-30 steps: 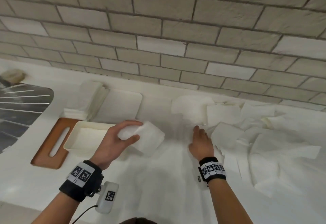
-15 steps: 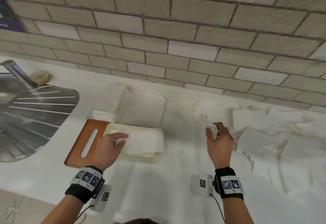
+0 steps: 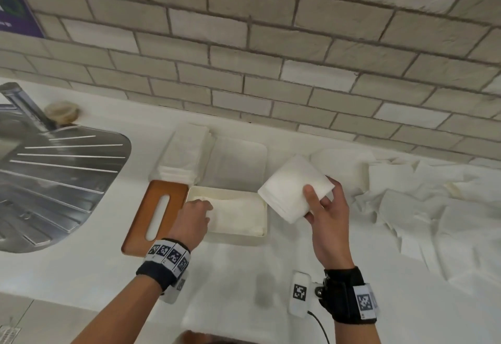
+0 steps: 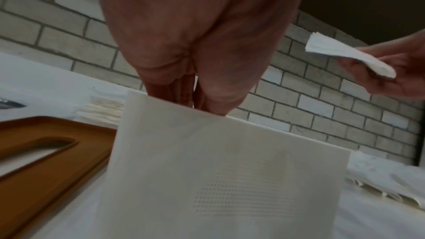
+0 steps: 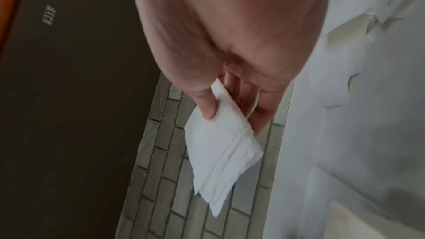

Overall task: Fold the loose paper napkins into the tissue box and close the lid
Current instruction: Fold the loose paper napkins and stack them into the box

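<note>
Currently, a folded napkin is pinched between thumb and fingers of the right hand and held in the air just right of the open tissue box. Inside the box, napkins are pressed by the fingers of the left hand; their curl cannot be told. Beside the box, the wooden lid is laid on the white worktop; loose napkins are scattered right of the hands.

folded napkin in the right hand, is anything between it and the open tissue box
Yes: the left hand reaches into the tissue box at its left end, fingers on the napkins inside. The right end, nearest the folded napkin in the right hand, looks open.
</note>
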The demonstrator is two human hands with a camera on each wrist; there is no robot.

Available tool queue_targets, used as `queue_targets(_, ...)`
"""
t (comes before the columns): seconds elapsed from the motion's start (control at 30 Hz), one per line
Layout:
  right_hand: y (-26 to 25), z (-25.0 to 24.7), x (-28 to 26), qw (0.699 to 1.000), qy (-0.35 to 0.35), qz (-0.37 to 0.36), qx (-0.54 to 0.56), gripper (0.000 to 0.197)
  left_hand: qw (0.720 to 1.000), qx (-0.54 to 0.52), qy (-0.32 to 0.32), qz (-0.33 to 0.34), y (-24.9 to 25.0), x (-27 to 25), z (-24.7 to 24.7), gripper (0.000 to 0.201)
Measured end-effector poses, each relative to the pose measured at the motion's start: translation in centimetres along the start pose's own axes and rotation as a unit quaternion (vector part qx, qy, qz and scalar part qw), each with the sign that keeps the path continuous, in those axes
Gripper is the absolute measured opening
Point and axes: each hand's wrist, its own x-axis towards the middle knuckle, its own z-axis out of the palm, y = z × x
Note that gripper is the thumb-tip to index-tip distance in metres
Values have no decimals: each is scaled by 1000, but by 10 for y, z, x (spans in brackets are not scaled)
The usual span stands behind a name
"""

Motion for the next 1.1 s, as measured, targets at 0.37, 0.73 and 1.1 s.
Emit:
queue_targets(0.37, -10, 27, -31, 996, -81, 17, 37, 38, 858, -504, -39, 95, 75, -46, -93, 46)
queue_targets(0.73, -16, 31, -44, 975, -172, -103, -100, 4, 831, -516, -136, 156, 91, -45, -127, 25)
queue_targets(1.1, 17, 62, -51, 997, -67, 45, 4, 41, 846, -511, -130, 80, 100, -45, -113, 17)
